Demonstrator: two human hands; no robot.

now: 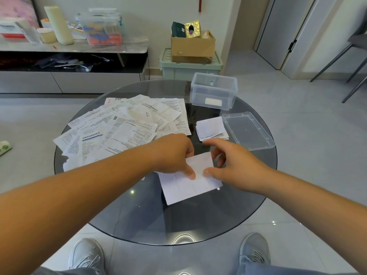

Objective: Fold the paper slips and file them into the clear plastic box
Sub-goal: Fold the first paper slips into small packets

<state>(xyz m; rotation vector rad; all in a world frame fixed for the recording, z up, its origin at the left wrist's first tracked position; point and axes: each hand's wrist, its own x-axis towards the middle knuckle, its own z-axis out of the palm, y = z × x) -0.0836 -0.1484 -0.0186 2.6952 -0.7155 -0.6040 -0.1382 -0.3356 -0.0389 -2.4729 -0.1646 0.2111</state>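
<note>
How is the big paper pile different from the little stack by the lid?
The big pile is spread out and messy; the little stack is neat. The big pile's sheets lie unfolded with print showing; the little stack looks folded and blank on top. Both rest on the glass table.

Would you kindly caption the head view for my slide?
Left hand and right hand fold a paper slip on the glass table, clear plastic box open beyond.
</note>
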